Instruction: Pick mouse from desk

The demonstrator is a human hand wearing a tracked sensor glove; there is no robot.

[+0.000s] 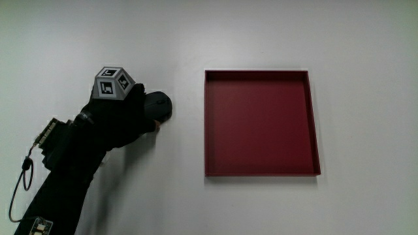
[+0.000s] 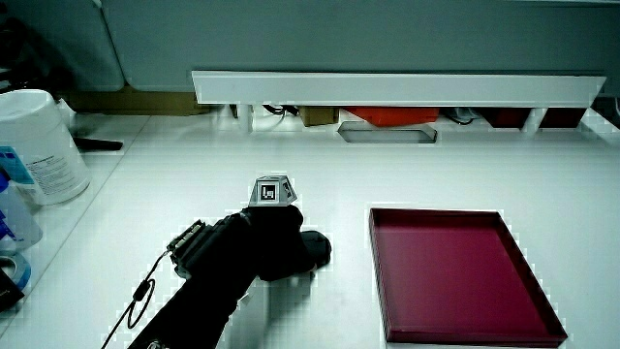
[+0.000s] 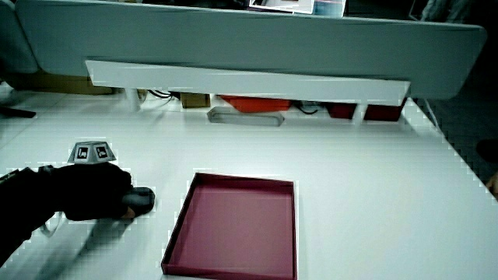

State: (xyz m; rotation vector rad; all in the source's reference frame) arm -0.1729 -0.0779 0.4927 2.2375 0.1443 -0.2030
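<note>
Resting on the white surface [image 1: 196,39] beside the empty red tray [image 1: 262,170], the dark mouse [image 1: 160,106] lies under the gloved hand [image 1: 127,111], whose fingers curl over it in a grip. In a side view the mouse [image 3: 141,200] shows just past the glove.

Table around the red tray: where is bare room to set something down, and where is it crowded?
The red tray holds nothing. Bare table lies between the tray and the low partition. The narrow strip between the tray and the mouse is crowded, with the hand on the mouse. A white tub stands at the table's edge.
</note>
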